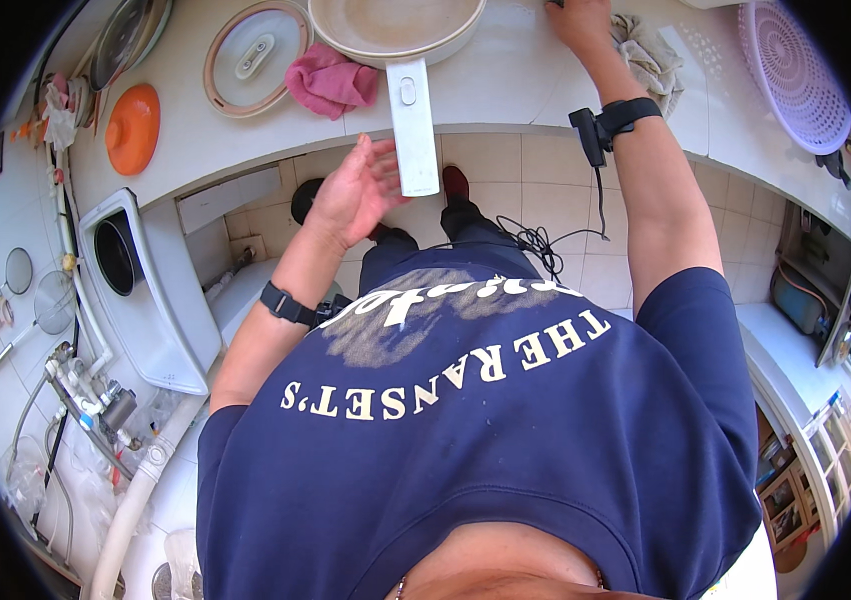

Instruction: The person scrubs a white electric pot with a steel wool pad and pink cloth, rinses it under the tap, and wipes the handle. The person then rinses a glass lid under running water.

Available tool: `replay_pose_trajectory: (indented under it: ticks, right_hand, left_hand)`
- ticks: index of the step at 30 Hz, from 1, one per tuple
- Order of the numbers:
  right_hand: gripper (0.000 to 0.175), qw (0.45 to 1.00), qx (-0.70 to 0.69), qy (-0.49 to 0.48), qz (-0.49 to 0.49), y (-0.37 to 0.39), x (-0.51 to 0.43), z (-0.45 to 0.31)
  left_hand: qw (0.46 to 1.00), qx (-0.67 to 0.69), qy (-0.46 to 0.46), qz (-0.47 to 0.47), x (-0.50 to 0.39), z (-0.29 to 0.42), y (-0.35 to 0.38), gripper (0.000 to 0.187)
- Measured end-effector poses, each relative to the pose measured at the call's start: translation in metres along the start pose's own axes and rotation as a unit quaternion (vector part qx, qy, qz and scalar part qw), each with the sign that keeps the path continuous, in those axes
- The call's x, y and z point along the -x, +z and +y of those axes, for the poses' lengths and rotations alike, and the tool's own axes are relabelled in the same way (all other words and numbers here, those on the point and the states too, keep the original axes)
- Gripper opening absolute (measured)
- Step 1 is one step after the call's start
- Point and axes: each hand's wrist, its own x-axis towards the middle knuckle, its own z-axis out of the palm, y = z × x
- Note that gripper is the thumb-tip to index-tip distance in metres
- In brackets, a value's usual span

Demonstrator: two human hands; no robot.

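A frying pan [399, 28] with a cream rim stands on the white counter [523, 90], cut off by the top edge of the view. Its long white handle [413, 131] juts out past the counter's front edge. My left hand [365, 191] is just left of the handle, palm turned up and fingers apart. Its fingertips pass behind the handle; whether they touch it I cannot tell. My right hand [579, 22] reaches over the counter to the right of the pan. Part of it lies beyond the top edge, with a bit of something dark at its fingertips.
Left of the pan lie a round glass lid [257, 60], a crumpled pink cloth [332, 79] and an orange lid [133, 129]. On the right are a grey cloth [650, 64] and a lilac plastic colander [797, 75]. A black cable [542, 244] hangs from my right wrist.
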Motion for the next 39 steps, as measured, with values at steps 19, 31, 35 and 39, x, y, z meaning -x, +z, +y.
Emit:
replay_pose_trajectory:
  ticks: [19,31,35,39]
  right_hand:
    - [0.021,0.940,-0.272,-0.198,0.052,-0.046,0.152,-0.203]
    - [0.020,0.958,-0.222,-0.157,0.095,-0.045,0.166,-0.210]
    - [0.022,0.963,-0.196,-0.157,0.094,-0.037,0.145,-0.209]
    - [0.021,0.960,-0.172,-0.214,0.053,-0.045,0.167,-0.210]
  left_hand:
    - [0.964,0.151,-0.102,-0.192,-0.033,-0.015,0.020,0.038]
    - [0.909,0.236,-0.142,-0.312,-0.047,-0.019,0.001,0.041]
    - [0.940,0.203,-0.122,-0.244,-0.037,-0.012,0.008,0.042]
    - [0.965,0.156,-0.102,-0.185,-0.028,-0.009,0.015,0.042]
